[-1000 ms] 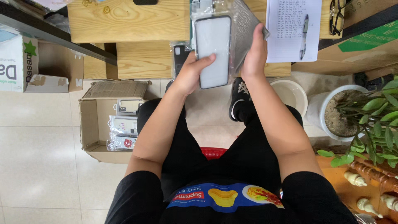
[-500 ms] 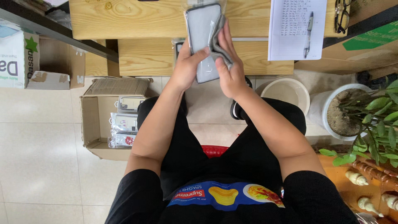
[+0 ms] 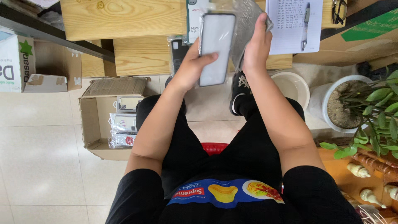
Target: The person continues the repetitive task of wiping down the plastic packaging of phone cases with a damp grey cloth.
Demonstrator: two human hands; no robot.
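Observation:
My left hand (image 3: 195, 66) holds a pale grey phone case (image 3: 216, 47) upright in front of me, fingers wrapped around its lower left edge. Just to the right, my right hand (image 3: 256, 45) grips a clear crinkled plastic sleeve (image 3: 243, 25) beside the case. Both are raised over the edge of a low wooden table (image 3: 124, 25). On the table behind the case lie a packaged case with a green card (image 3: 192, 18) and a dark packaged case (image 3: 177, 52).
An open cardboard box (image 3: 93, 120) with several packaged phone cases stands on the tiled floor at my left. A sheet of paper with a pen (image 3: 292, 25) lies on the table at right. A white bowl (image 3: 293, 87) and a potted plant (image 3: 356, 103) stand at right.
The hands came together with the case and sleeve half a second ago, then parted again. The case is now back in my left hand, with the sleeve in my right.

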